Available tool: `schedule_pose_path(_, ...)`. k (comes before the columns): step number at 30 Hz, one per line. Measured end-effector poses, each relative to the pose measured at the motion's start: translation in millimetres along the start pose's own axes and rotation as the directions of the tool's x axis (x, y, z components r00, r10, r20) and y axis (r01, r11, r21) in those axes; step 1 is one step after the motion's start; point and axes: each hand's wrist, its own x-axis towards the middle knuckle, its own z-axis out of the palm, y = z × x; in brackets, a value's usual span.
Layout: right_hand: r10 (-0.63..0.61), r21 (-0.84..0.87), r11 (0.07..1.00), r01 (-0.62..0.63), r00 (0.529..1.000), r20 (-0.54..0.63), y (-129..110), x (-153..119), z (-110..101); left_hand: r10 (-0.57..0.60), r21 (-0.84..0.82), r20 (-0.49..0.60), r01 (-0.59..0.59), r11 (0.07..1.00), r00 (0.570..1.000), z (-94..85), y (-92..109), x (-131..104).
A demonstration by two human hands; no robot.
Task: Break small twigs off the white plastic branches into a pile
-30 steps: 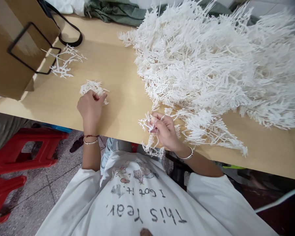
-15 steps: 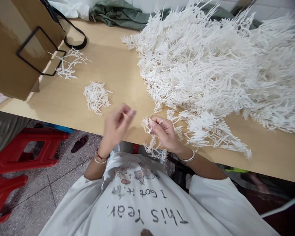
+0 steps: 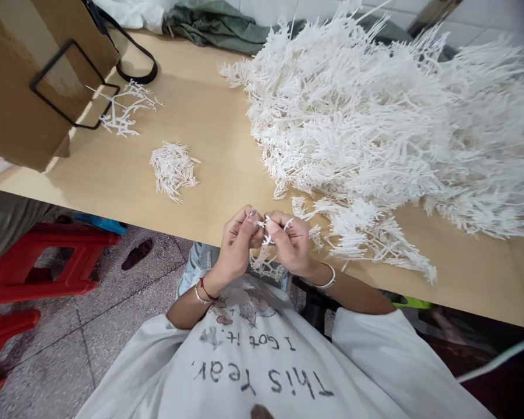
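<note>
My left hand (image 3: 240, 241) is closed in a pinch on one end of a white branched plastic piece (image 3: 268, 239). Gripping the same piece from the other side, my right hand (image 3: 293, 243) has thumb and fingers pressed together. Both hands are close together at the table's front edge. More white branching strands (image 3: 265, 266) hang below them, over my lap; whether these join the held piece I cannot tell. To the left of my hands lies a small heap of short white bits (image 3: 173, 170). A large pile of white branched plastic pieces (image 3: 349, 122) spreads over the right side.
The wooden table (image 3: 205, 125) runs across the view. Bare white branched frames (image 3: 128, 110) lie by a cardboard box (image 3: 35, 75) and a black wire frame (image 3: 65, 87). A dark green cloth (image 3: 218, 26) lies along the back. Red stools (image 3: 48, 262) stand at the lower left.
My left hand has moved right from near the small heap and now pinches the piece in my right hand. My right hand has stayed nearly in place, still holding.
</note>
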Motion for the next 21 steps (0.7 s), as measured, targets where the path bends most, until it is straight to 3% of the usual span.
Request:
schedule_pose_path(4,0.049,0.137,0.99,-0.041,0.998,-0.051,0,-2,1,-0.087,-0.17,-0.007,0.084,0.982,0.996,9.2,7,0)
schedule_pose_path(7,0.127,0.353,0.933,-0.072,0.983,-0.136,-6,-3,1,-0.029,-0.239,-0.077,0.01,0.971,0.997,1.6,17,8)
schedule_pose_path(9,0.181,0.424,0.901,-0.095,0.969,-0.167,-11,-2,1,0.102,-0.135,-0.157,-0.124,0.983,0.982,-10.9,25,17)
schedule_pose_path(11,0.219,0.422,0.899,-0.121,0.957,-0.192,-14,2,0,0.271,0.159,-0.179,-0.244,0.957,0.946,-28.3,35,28)
schedule_pose_path(14,0.253,0.402,0.906,-0.13,0.929,-0.27,-16,10,-3,0.459,0.653,-0.138,-0.268,0.708,0.877,-61.1,54,46)
schedule_pose_path(16,0.257,0.369,0.921,-0.127,0.908,-0.33,-16,15,-6,0.59,0.833,-0.167,-0.207,0.513,0.79,-84.2,68,58)
schedule_pose_path(18,0.25,0.314,0.94,-0.134,0.898,-0.363,-18,19,-10,0.662,0.916,-0.172,-0.128,0.379,0.73,-105.2,80,70)
schedule_pose_path(19,0.238,0.278,0.95,-0.138,0.899,-0.366,-20,20,-12,0.642,0.936,-0.155,-0.096,0.339,0.751,-114.3,85,76)
schedule_pose_path(20,0.221,0.241,0.961,-0.138,0.906,-0.361,-21,21,-15,0.654,0.947,-0.17,-0.062,0.315,0.737,-122.0,89,81)
schedule_pose_path(21,0.199,0.203,0.97,-0.134,0.916,-0.348,-23,22,-17,0.637,0.955,-0.167,-0.036,0.293,0.752,-128.3,91,86)
